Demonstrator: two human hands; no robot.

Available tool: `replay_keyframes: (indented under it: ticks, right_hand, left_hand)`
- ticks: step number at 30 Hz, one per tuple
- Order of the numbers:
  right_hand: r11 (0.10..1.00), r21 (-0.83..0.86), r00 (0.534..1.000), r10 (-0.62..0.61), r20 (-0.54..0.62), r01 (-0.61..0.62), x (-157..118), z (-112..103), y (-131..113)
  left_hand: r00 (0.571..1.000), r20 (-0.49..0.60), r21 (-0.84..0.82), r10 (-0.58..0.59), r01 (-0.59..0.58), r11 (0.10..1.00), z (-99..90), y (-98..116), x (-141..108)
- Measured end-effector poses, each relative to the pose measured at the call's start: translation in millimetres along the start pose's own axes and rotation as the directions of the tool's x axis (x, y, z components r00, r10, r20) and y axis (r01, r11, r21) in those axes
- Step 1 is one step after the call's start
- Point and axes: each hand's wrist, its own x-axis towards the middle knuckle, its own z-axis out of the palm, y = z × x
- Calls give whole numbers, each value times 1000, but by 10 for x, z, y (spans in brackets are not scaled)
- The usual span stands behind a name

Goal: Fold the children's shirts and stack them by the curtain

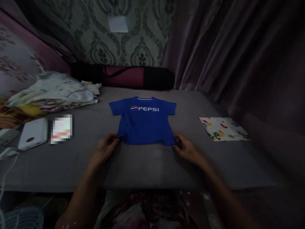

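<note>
A small blue T-shirt (146, 125) with a white PEPSI print lies spread front side up on the grey-covered surface, its collar pointing away from me. My left hand (107, 147) pinches the bottom hem at its left corner. At the opposite hem corner, my right hand (187, 149) is closed on the cloth between thumb and fingers. The hem is slightly bunched near both hands. Both sleeves lie out flat to the sides.
On the right lies a folded white cloth (224, 128) with a colourful print. To the left are a white power bank (33, 133), a blurred-out card (61, 128) and a heap of clothes (59, 90). A black-and-maroon long bag (124, 76) rests along the patterned wall.
</note>
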Motion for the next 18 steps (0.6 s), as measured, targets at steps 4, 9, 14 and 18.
replay_keyframes:
  ticks: [4, 9, 14, 18]
  right_hand:
    - [983, -181, 1000, 8, -26, -13, 13, 18, -140]
    - [929, -359, 995, 84, -45, -95, 38, 36, -306]
    - [871, -487, 997, 70, -14, -68, 86, 41, -347]
    - [826, -561, 997, 77, 20, -53, 127, 57, -338]
  left_hand:
    - [994, -112, -83, -10, 1, 997, 58, 43, 12]
    - [990, -134, -185, -32, 7, 983, 105, 136, -35]
    - [983, -57, -241, -173, 155, 958, 185, 193, -5]
    - [983, -28, -337, -180, 161, 928, 202, 214, 61]
